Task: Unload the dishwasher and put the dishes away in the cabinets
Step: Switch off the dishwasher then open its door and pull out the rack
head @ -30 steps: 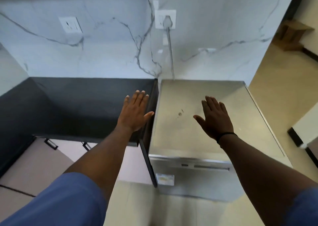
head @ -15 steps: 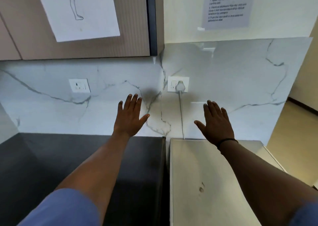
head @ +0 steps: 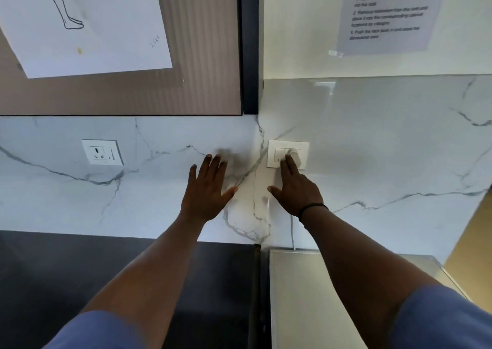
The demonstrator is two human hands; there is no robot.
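Against white marble backsplash (head: 372,162) | view is tilting up, grey steel dishwasher top (head: 292,295) now sliding to bottom edge | left hand (head: 206,191) and right hand (head: 295,191) are staying flat, fingers spread, holding nothing | 0 dishes showing; unloading not begun.

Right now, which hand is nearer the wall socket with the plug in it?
Right. The right hand overlaps the plugged socket, fingertips reaching its plate. The left hand is off to the socket's left and lower, open in front of the marble backsplash.
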